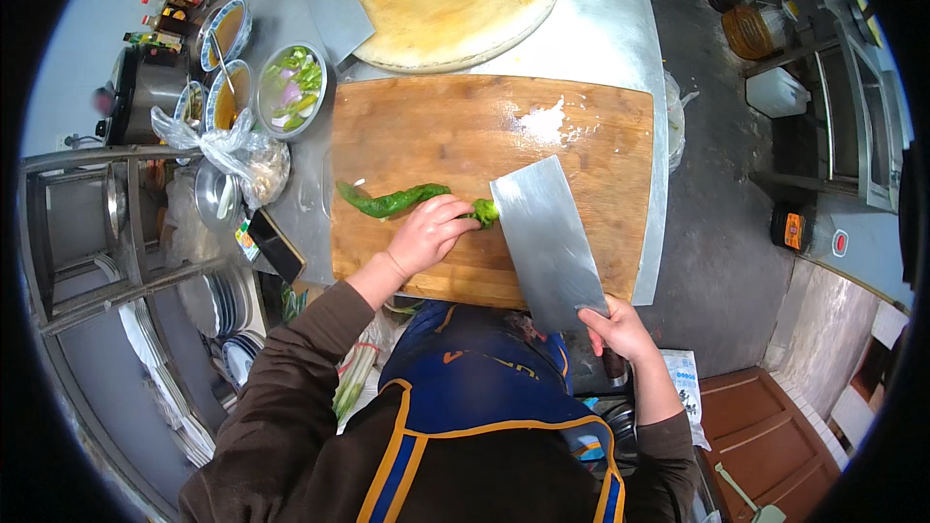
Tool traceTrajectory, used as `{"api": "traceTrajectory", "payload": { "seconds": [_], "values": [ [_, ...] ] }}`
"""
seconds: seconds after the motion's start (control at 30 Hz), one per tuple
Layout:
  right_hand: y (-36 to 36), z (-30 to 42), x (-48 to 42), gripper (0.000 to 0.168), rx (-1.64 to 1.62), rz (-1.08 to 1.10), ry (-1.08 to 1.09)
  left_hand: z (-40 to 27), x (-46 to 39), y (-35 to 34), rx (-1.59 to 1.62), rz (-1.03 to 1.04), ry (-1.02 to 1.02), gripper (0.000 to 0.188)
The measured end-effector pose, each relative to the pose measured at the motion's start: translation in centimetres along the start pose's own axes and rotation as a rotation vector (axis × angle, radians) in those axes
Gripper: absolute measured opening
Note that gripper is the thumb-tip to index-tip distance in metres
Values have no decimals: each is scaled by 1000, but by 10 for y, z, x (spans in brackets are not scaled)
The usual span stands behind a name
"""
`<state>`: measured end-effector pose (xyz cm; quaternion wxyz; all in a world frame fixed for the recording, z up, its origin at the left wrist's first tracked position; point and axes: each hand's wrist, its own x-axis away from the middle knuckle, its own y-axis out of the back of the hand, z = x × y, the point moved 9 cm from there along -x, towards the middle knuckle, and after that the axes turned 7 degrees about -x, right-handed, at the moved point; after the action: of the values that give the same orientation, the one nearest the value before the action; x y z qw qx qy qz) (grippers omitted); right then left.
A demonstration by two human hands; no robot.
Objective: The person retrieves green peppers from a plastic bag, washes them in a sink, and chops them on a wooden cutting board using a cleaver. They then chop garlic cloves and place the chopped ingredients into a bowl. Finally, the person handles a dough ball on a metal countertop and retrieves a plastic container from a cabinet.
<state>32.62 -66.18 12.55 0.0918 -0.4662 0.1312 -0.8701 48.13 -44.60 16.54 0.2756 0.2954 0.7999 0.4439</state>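
A long wrinkled green pepper (389,202) lies across the wooden cutting board (429,138). My left hand (429,236) presses down over its middle, fingers bent around it. On the far side of those fingers, a lighter green pepper end (485,212) shows; my hand hides whether it is the same pepper. My right hand (617,330) grips the dark handle of a broad Chinese cleaver (548,240). The blade's upper left edge meets the pepper end, and the blade slants over the board's front edge. Wet white residue (543,122) sits on the board's far right.
A thick round chopping block (454,3) stands behind the board, beside another cleaver blade (338,14). At left are a bowl of cut peppers and onion (294,91), sauce bowls (231,91), a knotted plastic bag (251,160) and a phone (276,243).
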Motion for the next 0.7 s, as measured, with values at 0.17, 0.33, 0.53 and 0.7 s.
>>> {"api": "traceTrajectory", "payload": {
  "seconds": [0.17, 0.33, 0.53, 0.7],
  "values": [
    [3, 4, -3, 12, 43, 48, -80, 5, -2, -5, 43, 60, -19, 24],
    [-7, 13, -27, 10, 73, 93, -19, 5, -1, -6, 45, 60, 7, 24],
    [-16, -2, -11, 9, 77, 83, -38, 9, 0, -4, 73, 13, 59, 22],
    [-39, -11, -39, 12, 60, 36, 68, 8, 1, -3, 95, -14, 42, 22]
  ]
}}
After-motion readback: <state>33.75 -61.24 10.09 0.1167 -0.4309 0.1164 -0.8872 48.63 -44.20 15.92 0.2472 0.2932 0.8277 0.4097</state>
